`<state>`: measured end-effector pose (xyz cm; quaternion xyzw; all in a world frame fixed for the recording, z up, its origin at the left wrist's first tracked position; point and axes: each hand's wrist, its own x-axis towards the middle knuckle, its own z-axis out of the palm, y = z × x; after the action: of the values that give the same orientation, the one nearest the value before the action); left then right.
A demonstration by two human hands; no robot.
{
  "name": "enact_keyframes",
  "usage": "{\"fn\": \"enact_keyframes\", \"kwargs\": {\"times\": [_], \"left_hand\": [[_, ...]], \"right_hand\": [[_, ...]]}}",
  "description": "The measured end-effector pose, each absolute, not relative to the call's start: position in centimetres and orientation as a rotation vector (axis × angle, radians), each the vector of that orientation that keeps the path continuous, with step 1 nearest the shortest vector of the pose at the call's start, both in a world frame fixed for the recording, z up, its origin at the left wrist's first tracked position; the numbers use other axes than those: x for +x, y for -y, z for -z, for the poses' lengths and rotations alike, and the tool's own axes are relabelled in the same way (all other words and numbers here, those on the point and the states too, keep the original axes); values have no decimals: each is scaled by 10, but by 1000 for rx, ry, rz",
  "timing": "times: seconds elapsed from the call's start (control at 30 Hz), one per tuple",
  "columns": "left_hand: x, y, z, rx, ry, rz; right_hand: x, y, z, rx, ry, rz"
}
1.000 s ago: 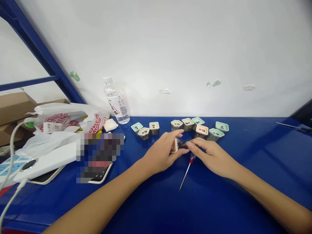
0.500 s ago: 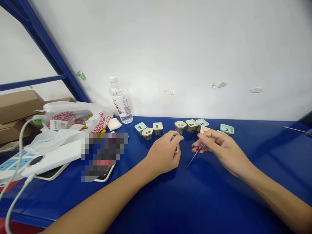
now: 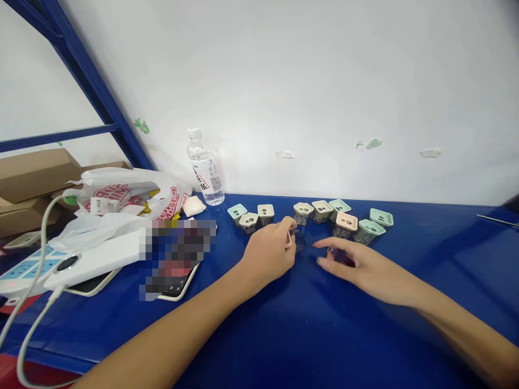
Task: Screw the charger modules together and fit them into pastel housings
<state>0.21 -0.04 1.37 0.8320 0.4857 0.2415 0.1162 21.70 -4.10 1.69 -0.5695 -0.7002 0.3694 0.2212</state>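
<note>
My left hand (image 3: 270,251) is closed around a two-hole pencil sharpener, its pink rim (image 3: 288,239) and dark see-through container (image 3: 300,241) showing past the fingers. Just to the right, my right hand (image 3: 368,267) keeps a screwdriver tucked in the palm; only part of its purplish handle (image 3: 339,255) shows, and the shaft is hidden. Its thumb and index finger reach toward the sharpener without touching it. Behind my hands stand more sharpeners: a pink one (image 3: 346,222), mint ones (image 3: 370,230) and cream ones (image 3: 303,210).
A water bottle (image 3: 206,175) stands by the wall. On the left lie a phone (image 3: 176,289), a white power bank-like device (image 3: 97,256) with a cable, a power strip (image 3: 34,270), a plastic bag (image 3: 121,189) and cardboard boxes (image 3: 36,173). A thin metal rod (image 3: 497,220) lies far right.
The screwdriver, earlier pointing down with its shaft visible, has swung back into my right palm. My right thumb and index finger have opened toward the left hand. The sharpener's dark container now shows.
</note>
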Motion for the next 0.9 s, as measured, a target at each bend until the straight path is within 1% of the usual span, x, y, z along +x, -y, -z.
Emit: {"fn": "enact_keyframes", "kwargs": {"times": [0.1,0.23,0.37,0.43,0.5,0.6,0.67,0.9], "left_hand": [[5,1,-13,2056,-1303,-837],[14,2,-10,1496,-1080,-889],[18,3,-10,1283,-968,-936],[16,4,-12,1332,-952,-924],[12,4,-14,1531,-968,-952],[7,4,-17,1946,-962,-1103],[5,4,-18,2111,-895,-1176],[8,6,-9,2214,-760,-1068]], "right_hand": [[210,46,-11,-1579,2075,-738],[201,48,-2,-1497,2089,-483],[200,49,0,-1489,2056,-234],[201,51,-4,-1454,2056,-200],[202,53,-11,-1452,2076,-240],[203,54,-22,-1459,2155,-339],[203,54,-25,-1447,2212,-369],[200,56,-21,-1395,2329,-372]]}}
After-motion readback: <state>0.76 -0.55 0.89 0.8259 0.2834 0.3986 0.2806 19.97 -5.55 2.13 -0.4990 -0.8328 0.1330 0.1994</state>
